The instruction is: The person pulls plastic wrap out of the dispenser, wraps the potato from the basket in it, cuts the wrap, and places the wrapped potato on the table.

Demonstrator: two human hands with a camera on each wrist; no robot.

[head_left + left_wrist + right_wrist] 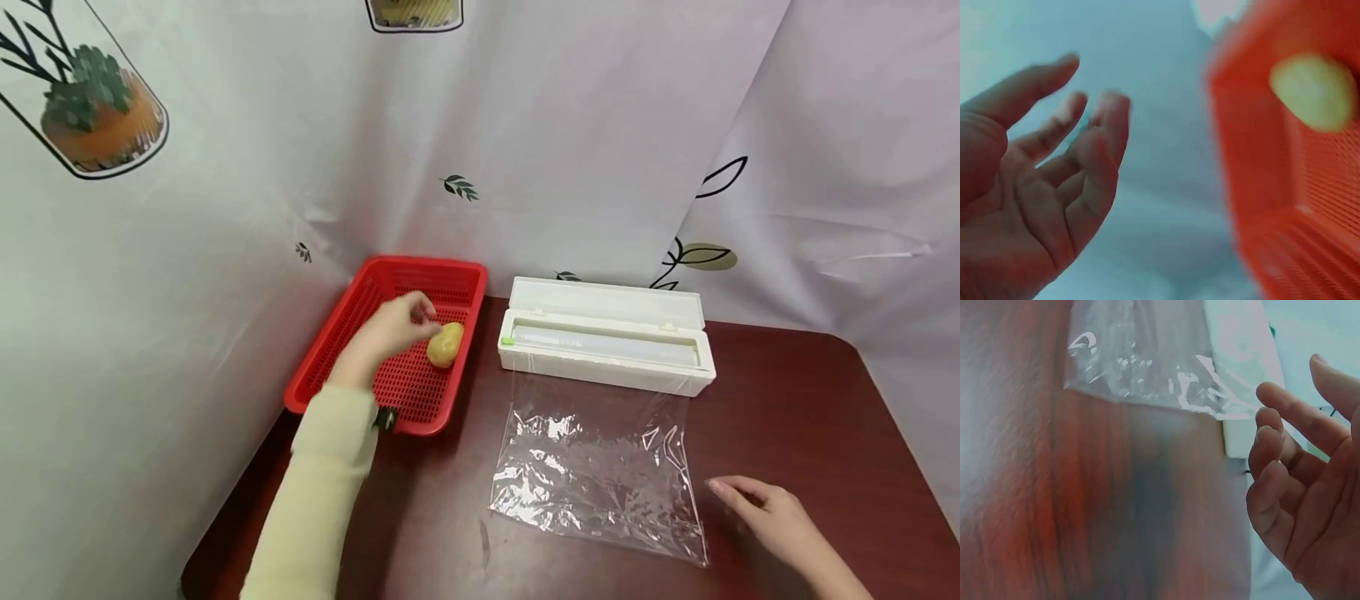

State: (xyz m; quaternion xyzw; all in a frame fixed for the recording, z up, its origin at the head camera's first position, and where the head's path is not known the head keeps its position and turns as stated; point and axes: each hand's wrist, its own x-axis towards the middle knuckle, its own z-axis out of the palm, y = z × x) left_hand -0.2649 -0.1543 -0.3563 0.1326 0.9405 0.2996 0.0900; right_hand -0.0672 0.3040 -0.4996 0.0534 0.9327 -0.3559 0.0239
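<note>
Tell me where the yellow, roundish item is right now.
In the head view, the yellow, roundish item lies inside the red basket left of centre, near the basket's right wall, just right of the left hand.

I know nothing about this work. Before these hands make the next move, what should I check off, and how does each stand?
1. Left hand holding the potato: not ok, hand empty, apart from it.
2. Potato inside the basket: ok.
3. Film spread on the table: ok, though crinkled.
4. Right hand off the film: ok, beside it.
5. Box lid open: ok.
6. Potato's underside clean: cannot tell, hidden.
</note>
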